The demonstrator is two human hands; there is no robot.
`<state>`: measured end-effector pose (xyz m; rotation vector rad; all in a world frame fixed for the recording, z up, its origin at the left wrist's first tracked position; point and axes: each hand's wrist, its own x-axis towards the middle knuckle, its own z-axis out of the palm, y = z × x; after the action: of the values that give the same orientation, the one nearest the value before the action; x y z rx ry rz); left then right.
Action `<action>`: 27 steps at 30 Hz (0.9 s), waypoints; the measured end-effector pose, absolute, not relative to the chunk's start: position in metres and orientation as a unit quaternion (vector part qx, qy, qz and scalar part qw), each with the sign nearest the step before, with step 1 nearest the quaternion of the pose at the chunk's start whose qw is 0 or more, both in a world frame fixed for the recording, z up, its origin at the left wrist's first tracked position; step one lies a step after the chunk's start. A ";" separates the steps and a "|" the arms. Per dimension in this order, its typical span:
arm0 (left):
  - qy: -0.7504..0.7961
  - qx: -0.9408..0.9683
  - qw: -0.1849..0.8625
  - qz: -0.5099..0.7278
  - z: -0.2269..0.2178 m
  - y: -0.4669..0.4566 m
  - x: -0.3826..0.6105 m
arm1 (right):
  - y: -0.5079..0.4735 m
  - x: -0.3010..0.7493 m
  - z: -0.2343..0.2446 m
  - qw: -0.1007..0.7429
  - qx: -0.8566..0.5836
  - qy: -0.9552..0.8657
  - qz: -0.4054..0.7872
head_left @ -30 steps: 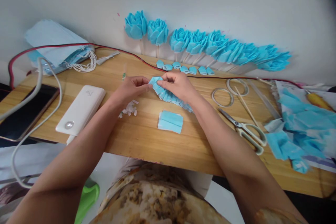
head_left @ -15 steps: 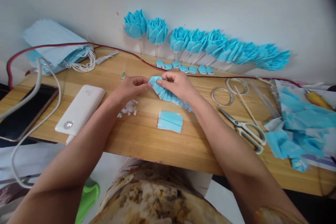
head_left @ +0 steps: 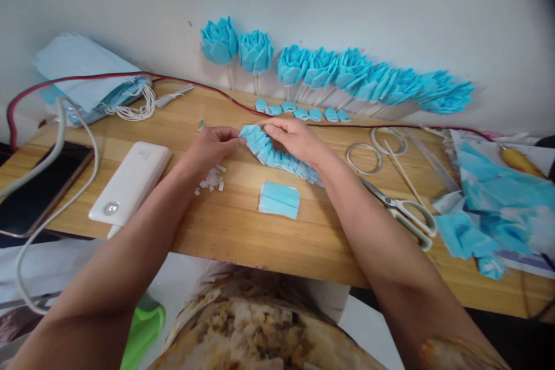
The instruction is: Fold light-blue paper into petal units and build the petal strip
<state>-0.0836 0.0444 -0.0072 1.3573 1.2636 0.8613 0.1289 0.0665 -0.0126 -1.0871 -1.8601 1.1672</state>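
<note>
A curved row of folded light-blue petals, overlapping one another, runs from my fingertips down to the right under my right wrist. At its upper left end, my left hand has thumb and fingers pinched on the edge petal. My right hand lies over the row's far side, thumb and fingers closed together along its top edge; part of the row is hidden beneath it. Just in front lies a small stack of flat blue fabric rectangles. Small white bits of tape or paper are scattered by my left wrist.
Blue fabric flowers on sticks lean on the wall, with several loose petals below. Scissors, tape rolls and blue scraps lie right. A power bank, phone and mask stack are left.
My right thumb has shifted back off the front of the end petal, so more of the row's left end shows. My left hand has moved slightly left, along with a small view shift.
</note>
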 end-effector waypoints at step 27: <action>0.593 0.692 0.281 0.301 -0.007 0.044 -0.087 | 0.069 0.134 -0.007 0.360 -0.440 -0.725 0.388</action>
<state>-0.0872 0.0442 -0.0070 1.8543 1.5875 0.8075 0.1341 0.0689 -0.0067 -1.1337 -1.8696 0.9996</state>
